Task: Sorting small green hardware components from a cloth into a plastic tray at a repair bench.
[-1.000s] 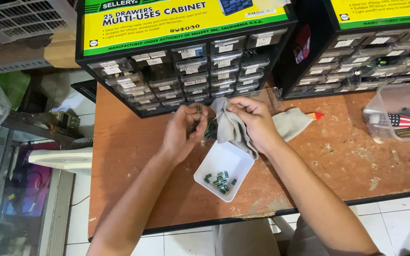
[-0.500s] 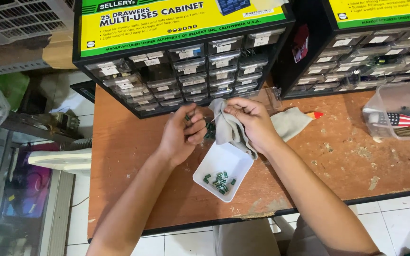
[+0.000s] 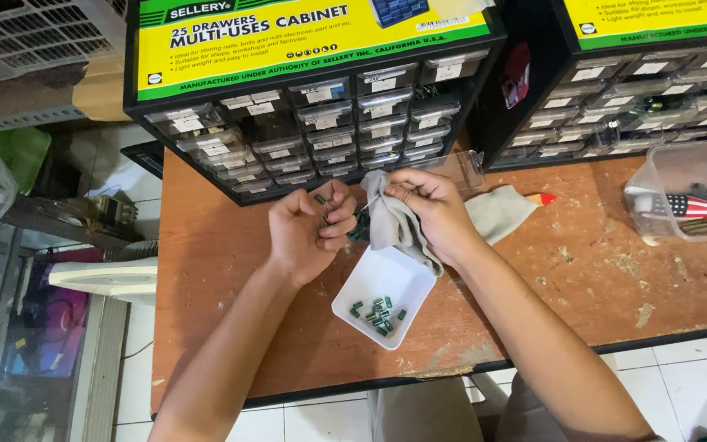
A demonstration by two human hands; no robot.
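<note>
My left hand (image 3: 311, 229) is curled shut around several small green components, one poking out near the fingertips. My right hand (image 3: 429, 206) pinches a grey cloth (image 3: 396, 225), with a thin component lead between its fingertips. Both hands hover close together above a small white tray (image 3: 407, 278) that holds several green components (image 3: 376, 311). The tray rests on a worn wooden table (image 3: 222, 327).
Two black multi-drawer cabinets (image 3: 329, 123) (image 3: 640, 106) stand at the back of the table. A clear plastic box (image 3: 685, 196) sits at the right. More grey cloth (image 3: 497, 213) with a red-tipped object (image 3: 543, 199) lies behind my right hand. A tiled floor lies below.
Both hands stayed over the tray, with only small finger movements on the cloth and components. The tray has not moved.
</note>
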